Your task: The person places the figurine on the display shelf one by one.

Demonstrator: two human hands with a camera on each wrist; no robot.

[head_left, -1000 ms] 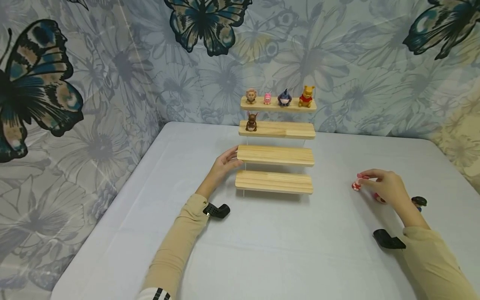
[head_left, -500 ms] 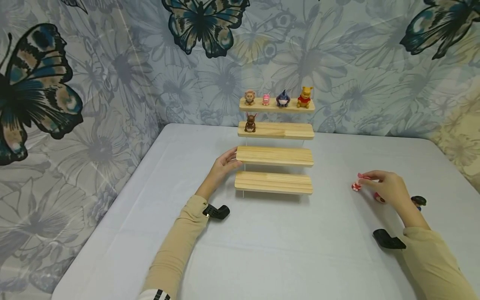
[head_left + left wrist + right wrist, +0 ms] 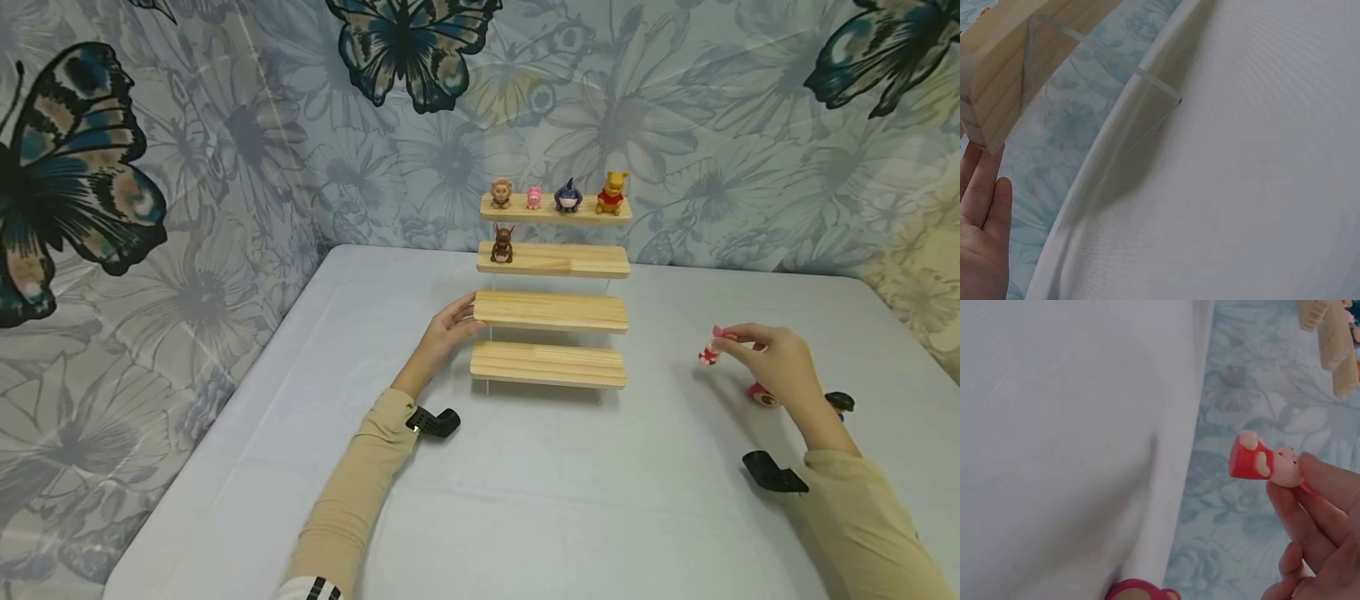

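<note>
My left hand [image 3: 450,327] rests at the left end of a tiered wooden display stand [image 3: 551,312]. In the left wrist view its straight fingers [image 3: 985,181] touch the end of a board. At the right, my right hand [image 3: 776,358] pinches a small pink-and-red figurine [image 3: 708,355] by its head, above the white table. The right wrist view shows this figurine [image 3: 1257,457] lying sideways between thumb and fingertips, its red body and pale feet uncovered. Below that hand, a red figurine [image 3: 762,395] lies on the table.
Behind my right wrist is a dark-topped figurine [image 3: 840,403], partly hidden. Several figurines, among them a Winnie the Pooh [image 3: 612,193], stand on the top board. A brown figurine [image 3: 502,244] stands on the second board. A flowered cloth [image 3: 675,167] hangs behind the table.
My right hand has lifted the pink-and-red figurine off the table and slightly to the left. The left hand stays at the stand.
</note>
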